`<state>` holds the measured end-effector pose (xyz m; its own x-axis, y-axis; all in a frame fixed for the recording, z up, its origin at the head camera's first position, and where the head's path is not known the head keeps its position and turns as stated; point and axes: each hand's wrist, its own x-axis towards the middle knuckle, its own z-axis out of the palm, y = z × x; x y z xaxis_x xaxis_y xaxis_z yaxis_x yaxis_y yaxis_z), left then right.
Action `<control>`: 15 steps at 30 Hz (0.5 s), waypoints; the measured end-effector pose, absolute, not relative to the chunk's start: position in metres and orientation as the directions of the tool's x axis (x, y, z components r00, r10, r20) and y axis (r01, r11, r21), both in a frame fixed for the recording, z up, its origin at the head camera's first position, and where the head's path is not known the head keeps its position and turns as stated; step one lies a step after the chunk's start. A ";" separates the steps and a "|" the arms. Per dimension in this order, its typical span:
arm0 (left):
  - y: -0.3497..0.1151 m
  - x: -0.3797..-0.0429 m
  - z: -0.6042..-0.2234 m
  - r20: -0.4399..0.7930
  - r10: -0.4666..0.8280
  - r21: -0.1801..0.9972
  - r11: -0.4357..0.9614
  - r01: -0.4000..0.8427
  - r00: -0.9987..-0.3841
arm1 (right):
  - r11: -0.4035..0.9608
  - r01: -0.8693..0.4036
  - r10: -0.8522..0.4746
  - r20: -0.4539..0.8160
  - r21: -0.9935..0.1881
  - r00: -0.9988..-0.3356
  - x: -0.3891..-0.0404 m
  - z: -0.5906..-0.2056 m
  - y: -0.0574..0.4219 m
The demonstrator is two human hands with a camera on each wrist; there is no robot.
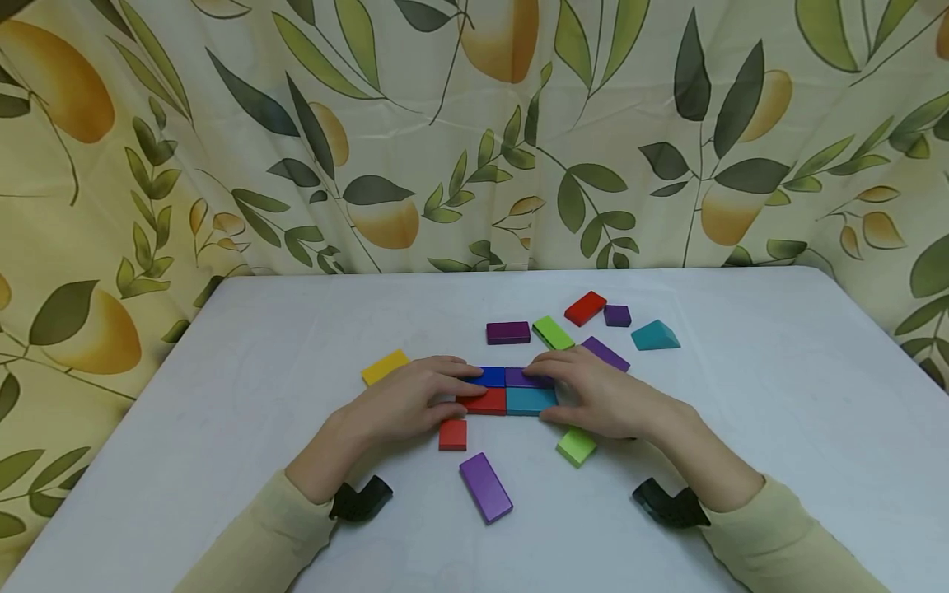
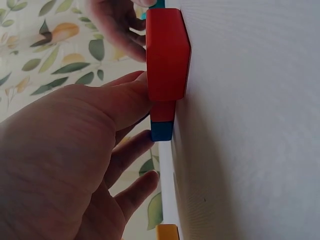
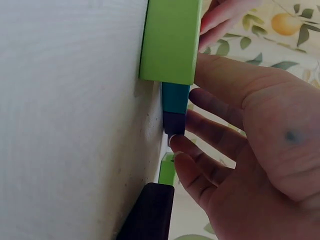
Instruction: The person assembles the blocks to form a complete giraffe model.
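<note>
Four-sided wooden blocks lie flush in a flat rectangle: blue block (image 1: 489,377) and purple block (image 1: 522,379) behind, red block (image 1: 491,402) and teal block (image 1: 530,402) in front. My left hand (image 1: 404,402) touches the left end, its fingertips on the blue and red blocks, thumb by the near corner. At the right end, my right hand (image 1: 611,397) has extended fingers on the purple block and a thumb at the teal block's near edge. A small red block (image 2: 167,55) fills the foreground in the left wrist view; a green block (image 3: 170,40) does in the right wrist view.
A violet block (image 1: 486,487) lies nearest. Around the rectangle are a yellow block (image 1: 385,366), a dark purple block (image 1: 507,333), a green block (image 1: 553,333), a red block (image 1: 586,308), a small purple block (image 1: 617,315) and a teal triangular block (image 1: 656,335). A patterned curtain (image 1: 445,165) hangs behind.
</note>
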<state>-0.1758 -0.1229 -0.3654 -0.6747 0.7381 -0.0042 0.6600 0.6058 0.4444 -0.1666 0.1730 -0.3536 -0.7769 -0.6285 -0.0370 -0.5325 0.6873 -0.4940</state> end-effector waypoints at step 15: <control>-0.122 -0.175 -0.365 -0.002 0.735 0.455 0.604 0.654 -0.678 | 0.695 -0.537 -0.626 -0.035 -0.479 -0.779 -0.165 -0.353 0.172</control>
